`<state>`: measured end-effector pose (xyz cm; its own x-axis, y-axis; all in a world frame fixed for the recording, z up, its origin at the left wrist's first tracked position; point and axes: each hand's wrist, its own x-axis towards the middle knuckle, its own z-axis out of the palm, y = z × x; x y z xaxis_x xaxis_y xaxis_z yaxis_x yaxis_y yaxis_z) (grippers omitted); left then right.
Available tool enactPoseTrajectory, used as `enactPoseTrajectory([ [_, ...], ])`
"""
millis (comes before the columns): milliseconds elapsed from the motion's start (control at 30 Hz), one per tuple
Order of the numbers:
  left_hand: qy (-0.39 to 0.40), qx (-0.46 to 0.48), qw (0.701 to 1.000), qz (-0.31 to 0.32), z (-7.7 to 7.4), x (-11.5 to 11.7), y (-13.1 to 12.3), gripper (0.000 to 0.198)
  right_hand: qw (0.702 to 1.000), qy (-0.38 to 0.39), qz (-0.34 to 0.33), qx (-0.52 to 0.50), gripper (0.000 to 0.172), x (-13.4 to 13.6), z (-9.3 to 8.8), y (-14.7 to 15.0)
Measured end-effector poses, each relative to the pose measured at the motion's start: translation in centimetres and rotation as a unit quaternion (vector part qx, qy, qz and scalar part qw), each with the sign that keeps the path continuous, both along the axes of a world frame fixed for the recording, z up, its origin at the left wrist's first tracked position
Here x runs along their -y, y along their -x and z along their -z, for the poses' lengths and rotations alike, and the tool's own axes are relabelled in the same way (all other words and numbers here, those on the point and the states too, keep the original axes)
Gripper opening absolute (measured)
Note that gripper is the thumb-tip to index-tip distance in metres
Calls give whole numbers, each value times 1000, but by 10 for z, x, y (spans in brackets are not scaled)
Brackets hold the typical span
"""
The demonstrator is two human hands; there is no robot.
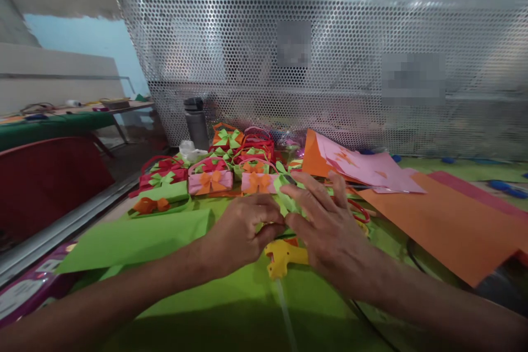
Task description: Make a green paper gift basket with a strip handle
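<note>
Your left hand [243, 228] and right hand [330, 228], both bare from fingertip to wrist. Your left forearm [136, 292] and right forearm [424, 300], likewise uncovered, are smooth in outline, narrow at the wrist and broader farther up. Your fingers [307, 203] are slender, with rounded knuckles; blur obscures finer surface detail.

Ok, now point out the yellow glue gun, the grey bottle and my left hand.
Yellow glue gun [284, 255], head view: middle of its body.
Grey bottle [197, 127], head view: side below the dark cap.
Left hand [244, 231], head view: back of the hand.
</note>
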<state>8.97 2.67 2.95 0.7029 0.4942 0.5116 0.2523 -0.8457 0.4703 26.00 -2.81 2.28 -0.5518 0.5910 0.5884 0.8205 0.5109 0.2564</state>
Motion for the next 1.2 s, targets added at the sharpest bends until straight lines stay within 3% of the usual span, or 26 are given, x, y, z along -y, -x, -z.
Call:
enactPoseTrajectory([
  [167,22,-24,999,-7,-4,0,2,17,998,-33,-34,-44,23,-1,0,3],
  [300,126,27,991,-23,-6,-8,5,15,983,-50,-44,-171,14,1,-12,-5],
  [500,236,78,967,-52,-5,-15,9,11,934,205,4,-293,6,-3,-20,-13],
  [633,307,71,948,-54,-2,-13,8,12,901,288,30,-323,10,-7,-13,-7],
  [833,367,84,925,-40,3,-5,1,12,838,430,6,-337,10,-9,-11,-3],
  [1033,327,76,940,-62,6,1,-1,11,782,494,-20,-379,7,-13,-2,-2],
  [1200,314,57,944,-85,3,1,-1,12,775,495,-49,-389,13,-15,6,-1],
])
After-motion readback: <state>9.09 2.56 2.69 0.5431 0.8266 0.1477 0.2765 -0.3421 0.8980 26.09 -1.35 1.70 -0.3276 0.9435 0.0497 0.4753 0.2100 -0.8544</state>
